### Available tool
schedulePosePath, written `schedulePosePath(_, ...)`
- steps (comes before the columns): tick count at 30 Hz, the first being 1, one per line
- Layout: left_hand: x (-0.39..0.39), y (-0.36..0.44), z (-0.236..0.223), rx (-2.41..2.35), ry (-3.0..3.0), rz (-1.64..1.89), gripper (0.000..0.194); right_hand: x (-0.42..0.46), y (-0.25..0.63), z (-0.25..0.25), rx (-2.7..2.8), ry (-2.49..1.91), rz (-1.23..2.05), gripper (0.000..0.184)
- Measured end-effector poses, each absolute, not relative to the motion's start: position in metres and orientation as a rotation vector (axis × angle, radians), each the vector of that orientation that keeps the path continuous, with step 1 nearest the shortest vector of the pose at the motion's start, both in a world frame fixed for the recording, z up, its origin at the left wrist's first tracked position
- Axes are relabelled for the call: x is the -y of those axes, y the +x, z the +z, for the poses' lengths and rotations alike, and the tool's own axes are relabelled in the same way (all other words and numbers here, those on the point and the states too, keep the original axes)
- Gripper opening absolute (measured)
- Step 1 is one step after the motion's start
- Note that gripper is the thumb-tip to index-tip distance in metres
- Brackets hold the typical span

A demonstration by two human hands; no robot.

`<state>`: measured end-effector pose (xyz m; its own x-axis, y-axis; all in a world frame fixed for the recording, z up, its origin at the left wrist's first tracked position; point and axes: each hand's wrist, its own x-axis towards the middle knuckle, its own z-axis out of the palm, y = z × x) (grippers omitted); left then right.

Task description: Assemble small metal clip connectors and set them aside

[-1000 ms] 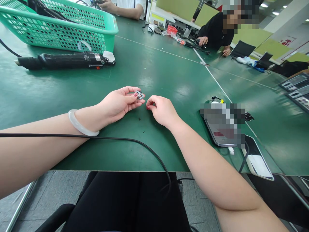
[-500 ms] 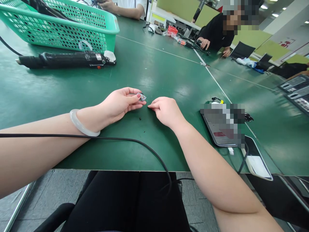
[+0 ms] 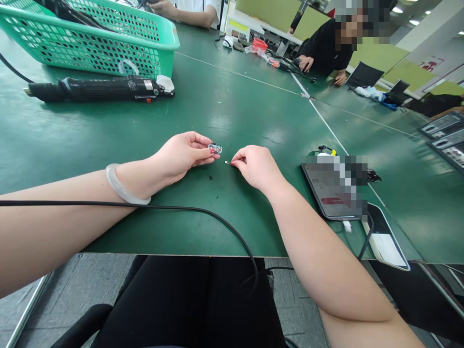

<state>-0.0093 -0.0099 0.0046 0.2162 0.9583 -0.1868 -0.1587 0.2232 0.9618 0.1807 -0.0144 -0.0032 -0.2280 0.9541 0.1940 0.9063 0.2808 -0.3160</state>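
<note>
Between the thumb and fingers of my left hand (image 3: 183, 157) is a small grey metal-and-plastic part (image 3: 215, 149), its exact kind too small to tell. My right hand (image 3: 255, 164) pinches a tiny thin metal piece (image 3: 228, 163) whose tip points left. A narrow gap separates the two pieces. Both hands are just above the green table (image 3: 174, 232). Below them on the surface lies a tiny black bit (image 3: 210, 177), with a smaller speck nearer to me. A black cable (image 3: 188, 209) runs over my left forearm and curves down over the table edge.
A black electric screwdriver (image 3: 97, 90) lies before a green basket (image 3: 108, 48) at the far left. On the right lie a phone (image 3: 333, 198) and a white-edged device (image 3: 387, 241). Co-workers sit across the table, one in a black sleeve (image 3: 322, 46).
My right hand has drawn slightly right, away from the left, and the thin metal piece now shows in its fingertips. The part in my left hand has turned a little.
</note>
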Motion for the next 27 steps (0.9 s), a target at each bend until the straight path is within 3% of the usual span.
schedulePosePath(8,0.011,-0.010,0.004,-0.990,1.067,0.942,0.034,0.024,0.176,0.008,2.025,-1.433,0.080,0.012)
schedulePosePath(27,0.012,-0.010,0.003,-0.951,1.165,0.872,0.029,0.028,0.161,0.005,2.176,-1.316,0.051,0.015)
